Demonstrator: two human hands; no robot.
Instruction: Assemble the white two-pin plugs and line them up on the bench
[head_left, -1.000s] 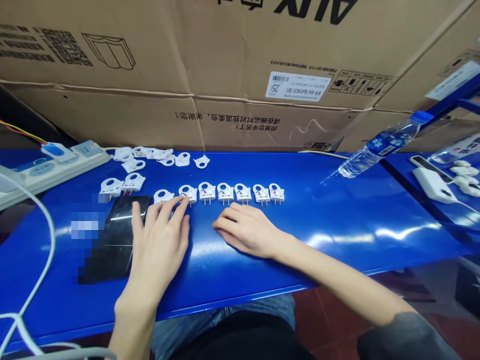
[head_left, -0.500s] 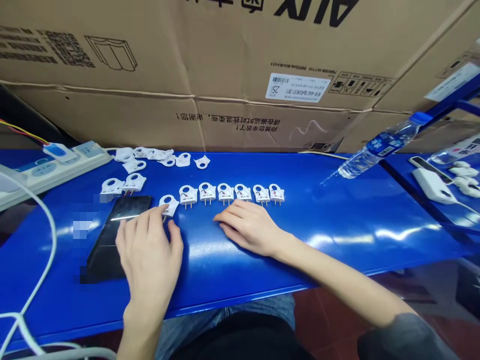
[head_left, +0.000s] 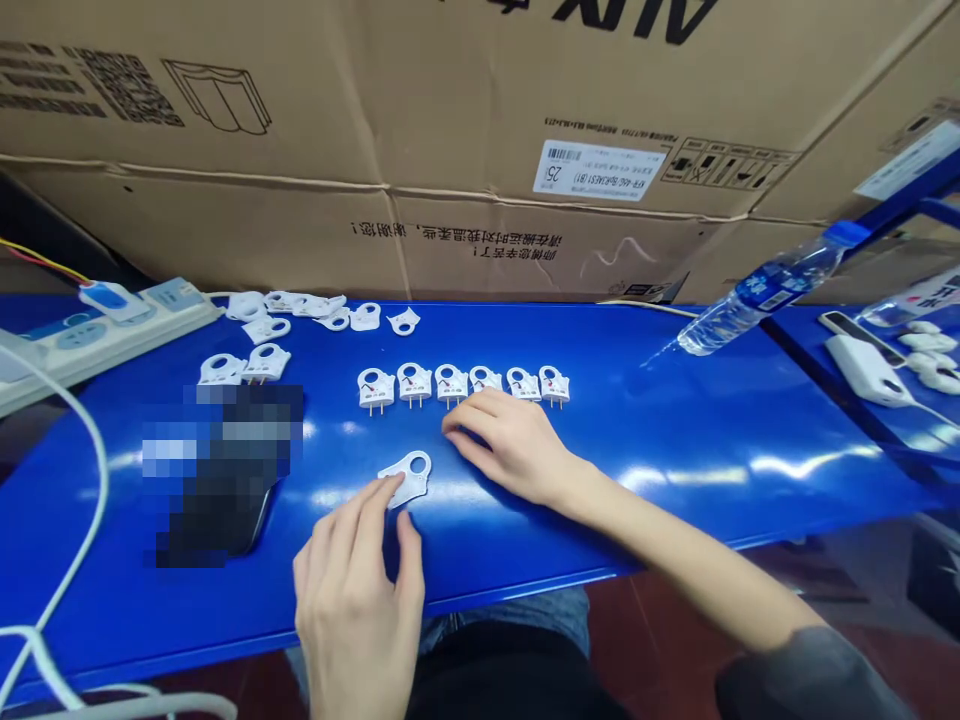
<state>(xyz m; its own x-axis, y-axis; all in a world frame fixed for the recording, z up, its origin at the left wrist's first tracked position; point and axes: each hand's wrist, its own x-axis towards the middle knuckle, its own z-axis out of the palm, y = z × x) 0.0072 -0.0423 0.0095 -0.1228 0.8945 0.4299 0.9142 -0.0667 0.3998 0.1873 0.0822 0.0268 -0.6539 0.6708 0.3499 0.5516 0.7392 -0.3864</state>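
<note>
Between the thumb and fingers of my left hand (head_left: 360, 570) is a white ring-handled plug (head_left: 415, 478), its ring pointing up and to the right. The fingertips cover part of its body, and its pins cannot be seen. My right hand (head_left: 517, 440) rests low over the blue table, fingers loosely curled and a gap between thumb and index finger; nothing shows in it. Just beyond it stands a row of several similar white plugs (head_left: 376, 388), gold pins facing me. The right fingers partly overlap one plug (head_left: 486, 378) in that row.
Two more plugs (head_left: 266, 362) sit at the left, by a dark phone (head_left: 255, 510) partly blurred out. Several loose white ring pieces (head_left: 365, 317) lie behind. A power strip (head_left: 97, 335) is far left, a water bottle (head_left: 765, 290) right, a large carton (head_left: 465, 140) behind.
My left hand has moved right and toward me, carrying the plug from the left end of the row and turning it. My right hand has shifted slightly right.
</note>
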